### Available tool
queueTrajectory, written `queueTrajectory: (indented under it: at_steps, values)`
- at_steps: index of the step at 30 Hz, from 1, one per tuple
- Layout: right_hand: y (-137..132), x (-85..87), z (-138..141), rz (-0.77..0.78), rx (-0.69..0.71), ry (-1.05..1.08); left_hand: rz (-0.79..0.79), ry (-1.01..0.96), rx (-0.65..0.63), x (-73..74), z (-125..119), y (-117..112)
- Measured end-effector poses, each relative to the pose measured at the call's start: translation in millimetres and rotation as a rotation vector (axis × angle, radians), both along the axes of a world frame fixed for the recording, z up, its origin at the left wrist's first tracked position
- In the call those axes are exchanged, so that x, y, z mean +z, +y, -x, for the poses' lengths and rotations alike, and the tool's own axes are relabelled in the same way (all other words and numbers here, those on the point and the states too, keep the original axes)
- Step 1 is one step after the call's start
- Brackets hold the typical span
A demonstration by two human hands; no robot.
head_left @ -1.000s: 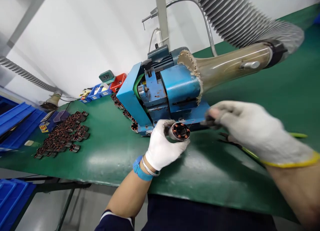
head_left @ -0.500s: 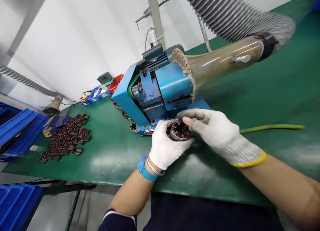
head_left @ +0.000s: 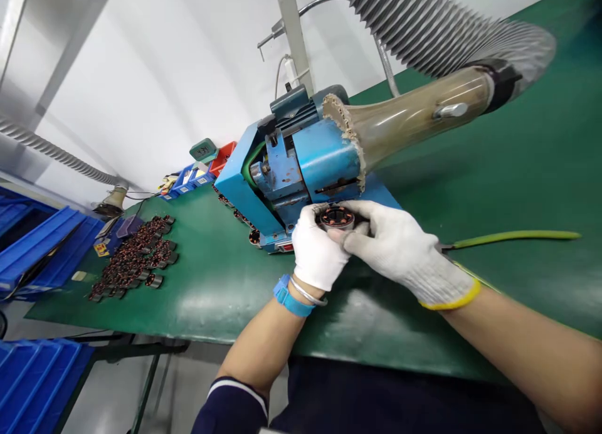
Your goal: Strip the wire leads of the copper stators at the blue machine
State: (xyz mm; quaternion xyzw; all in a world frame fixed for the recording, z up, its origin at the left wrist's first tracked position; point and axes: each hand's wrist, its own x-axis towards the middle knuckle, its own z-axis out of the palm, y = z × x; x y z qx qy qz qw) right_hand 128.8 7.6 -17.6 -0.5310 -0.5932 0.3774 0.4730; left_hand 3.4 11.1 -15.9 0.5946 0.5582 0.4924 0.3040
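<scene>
Green-topped bench [head_left: 226, 277] and white wall [head_left: 179, 76] are seen around a blue machine [head_left: 329, 161] at frame centre. Before it, a wound core [head_left: 337, 222] is held by both gloved hands, neither nearer, its axis steeply raised and its copper-wound face turned up. Its left side is cupped by the left hand [head_left: 320, 252]; its right and near sides are pinched by the right hand [head_left: 395, 239], to whose left it lies.
</scene>
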Motion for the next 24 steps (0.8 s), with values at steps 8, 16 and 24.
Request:
queueTrajectory:
  at_steps: [8,16,24]
  values:
    - [12.8,20.7,-2.6,-0.026,-0.018,-0.025,-0.042,0.06,0.066,14.2,-8.0,12.0]
    - [10.8,21.0,-5.4,-0.033,0.014,-0.041,-0.053,0.08,0.091,23.0,-13.8,12.1]
    - [-9.2,-0.4,-12.5,-0.235,0.097,0.018,-0.139,0.013,-0.006,-8.0,1.6,-24.4]
